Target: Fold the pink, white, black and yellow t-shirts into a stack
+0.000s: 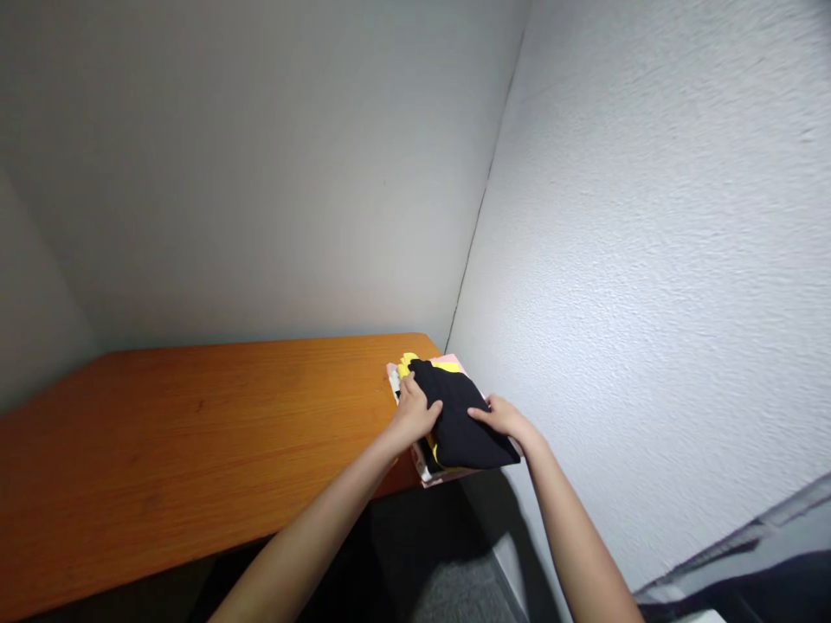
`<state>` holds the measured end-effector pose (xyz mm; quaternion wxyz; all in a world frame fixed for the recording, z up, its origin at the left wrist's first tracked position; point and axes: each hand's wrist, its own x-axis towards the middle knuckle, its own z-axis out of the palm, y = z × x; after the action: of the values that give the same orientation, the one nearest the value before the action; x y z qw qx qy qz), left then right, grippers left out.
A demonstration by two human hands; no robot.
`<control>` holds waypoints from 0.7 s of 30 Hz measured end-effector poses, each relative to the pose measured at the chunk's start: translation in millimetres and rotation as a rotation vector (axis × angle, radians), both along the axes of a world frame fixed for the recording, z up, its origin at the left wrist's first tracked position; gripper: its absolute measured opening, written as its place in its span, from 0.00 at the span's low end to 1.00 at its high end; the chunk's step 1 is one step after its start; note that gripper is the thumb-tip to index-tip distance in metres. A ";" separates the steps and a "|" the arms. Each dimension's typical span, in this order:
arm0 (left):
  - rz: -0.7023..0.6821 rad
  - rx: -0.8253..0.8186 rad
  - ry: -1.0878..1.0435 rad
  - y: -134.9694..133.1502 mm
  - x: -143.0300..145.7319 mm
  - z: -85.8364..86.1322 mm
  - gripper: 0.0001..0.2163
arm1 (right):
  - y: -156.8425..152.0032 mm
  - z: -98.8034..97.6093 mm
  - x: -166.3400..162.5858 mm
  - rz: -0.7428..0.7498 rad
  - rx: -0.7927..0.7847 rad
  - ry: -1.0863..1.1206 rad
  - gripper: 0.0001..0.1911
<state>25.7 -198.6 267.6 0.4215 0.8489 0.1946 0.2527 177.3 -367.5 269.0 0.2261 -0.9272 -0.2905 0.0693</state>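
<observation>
A folded black garment (464, 424) lies on top of a stack of folded clothes at the right end of the wooden table. Beneath it, edges of a yellow cloth (447, 367) and of white and pink pieces stick out. My left hand (419, 414) grips the black garment along its left side, thumb on top and fingers curled at the edge. On the opposite side, my right hand (503, 417) pinches the right edge, its thumb lying on the black cloth and its other fingers partly hidden. The near part of the stack juts past the table's front edge.
The orange-brown wooden table (195, 424) extends left, against a grey back wall (279, 173). A rough white wall (655, 260) stands close on the right. Below lies grey carpet (447, 580). Dark cloth (779, 593) shows at the lower right.
</observation>
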 end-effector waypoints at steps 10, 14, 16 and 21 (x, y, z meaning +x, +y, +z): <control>-0.017 0.082 0.214 -30.4 -19.4 -20.8 0.39 | 4.4 -47.4 -15.1 -0.064 -0.056 -0.145 0.45; -0.094 -0.038 0.258 -29.0 -19.1 -44.5 0.40 | 11.8 -60.4 -24.3 -0.105 -0.101 -0.132 0.45; -0.110 -0.010 0.222 -27.2 -21.9 -51.8 0.39 | 11.8 -64.5 -27.2 -0.123 -0.083 -0.163 0.45; -0.112 0.011 0.229 -28.3 -27.3 -53.2 0.39 | 8.9 -64.9 -33.5 -0.175 -0.064 -0.205 0.44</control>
<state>-1.7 -226.9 214.4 0.4053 0.8840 0.1925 0.1311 143.8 -358.6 204.2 0.1707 -0.9579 -0.2278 -0.0364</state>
